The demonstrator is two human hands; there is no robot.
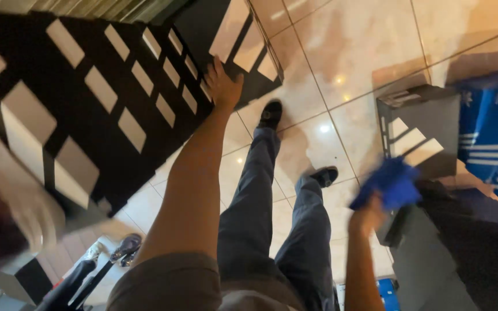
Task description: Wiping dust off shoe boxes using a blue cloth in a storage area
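Note:
My left hand (223, 84) reaches out and rests on the edge of a black rack (76, 109) with pale rectangular panels, fingers spread against it. My right hand (369, 213) is closed on a blue cloth (392, 183), held up beside a stack of dark grey boxes (427, 124). Below me are my grey trousers and black shoes (271, 113) on the floor.
Glossy beige floor tiles (353, 52) stretch ahead. Blue boxes with white stripes (491, 144) stand at the right. A dark grey box (433, 265) sits low at right. Another pair of shoes (123, 249) lies at lower left, next to a blurred object.

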